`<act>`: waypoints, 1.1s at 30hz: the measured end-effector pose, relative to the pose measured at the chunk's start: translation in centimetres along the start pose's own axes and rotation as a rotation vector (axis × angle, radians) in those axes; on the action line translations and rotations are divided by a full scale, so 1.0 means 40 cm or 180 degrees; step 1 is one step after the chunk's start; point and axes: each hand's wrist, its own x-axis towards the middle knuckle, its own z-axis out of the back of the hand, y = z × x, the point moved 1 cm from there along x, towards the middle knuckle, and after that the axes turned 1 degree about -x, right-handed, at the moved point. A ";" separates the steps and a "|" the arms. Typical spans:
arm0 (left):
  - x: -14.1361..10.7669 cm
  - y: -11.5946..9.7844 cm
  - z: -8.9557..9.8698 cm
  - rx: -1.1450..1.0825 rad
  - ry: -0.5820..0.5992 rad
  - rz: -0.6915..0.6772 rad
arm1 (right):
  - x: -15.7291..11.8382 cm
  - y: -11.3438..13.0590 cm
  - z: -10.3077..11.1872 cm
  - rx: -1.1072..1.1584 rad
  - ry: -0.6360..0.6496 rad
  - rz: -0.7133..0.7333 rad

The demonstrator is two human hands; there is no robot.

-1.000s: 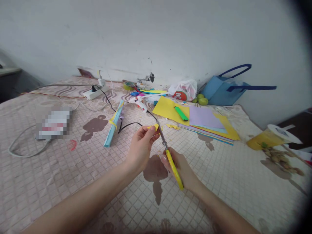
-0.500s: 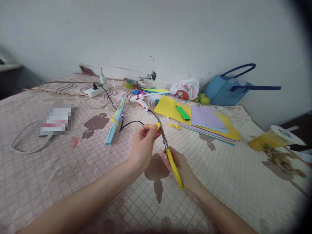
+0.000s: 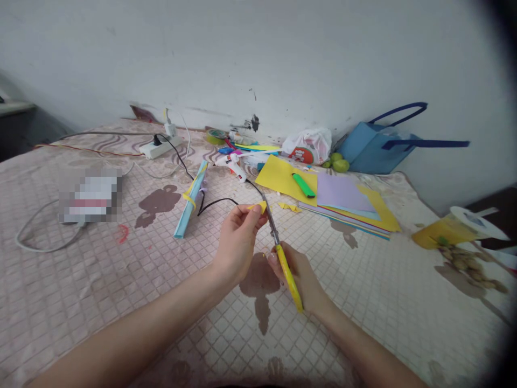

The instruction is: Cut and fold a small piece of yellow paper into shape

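Observation:
Between thumb and fingers, my left hand point(image 3: 238, 240) pinches a small piece of yellow paper point(image 3: 258, 207). My right hand point(image 3: 301, 275) is closed on yellow-handled scissors point(image 3: 288, 277), whose metal blades point up and away, right beside the paper's edge. Whether the blades touch the paper I cannot tell. Just beyond them lie small yellow paper scraps point(image 3: 290, 207). To the left rests a rolled light-blue paper tube point(image 3: 190, 202) with a yellow strip around it. A white glue gun point(image 3: 233, 166) lies behind my hands, its black cord running past them.
Coloured paper sheets point(image 3: 343, 194) are stacked at the right, a green utility knife point(image 3: 302, 186) on top. Farther right are a drink cup point(image 3: 448, 229) and ginger-like roots point(image 3: 468, 264). A power strip point(image 3: 159, 146), a plastic bag point(image 3: 307, 145) and a blue bag point(image 3: 374, 148) stand along the wall.
Almost nothing differs. Both hands keep the same hold on the paper and the scissors, and the view has shifted very slightly.

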 end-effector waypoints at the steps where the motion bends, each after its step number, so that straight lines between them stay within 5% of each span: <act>1: -0.001 0.000 0.000 -0.0004 -0.0001 0.0007 | -0.001 0.001 0.000 0.0020 -0.0006 -0.0008; 33: -0.005 -0.014 0.005 0.0208 0.0209 0.0259 | -0.023 -0.002 0.040 0.0007 0.0106 0.0019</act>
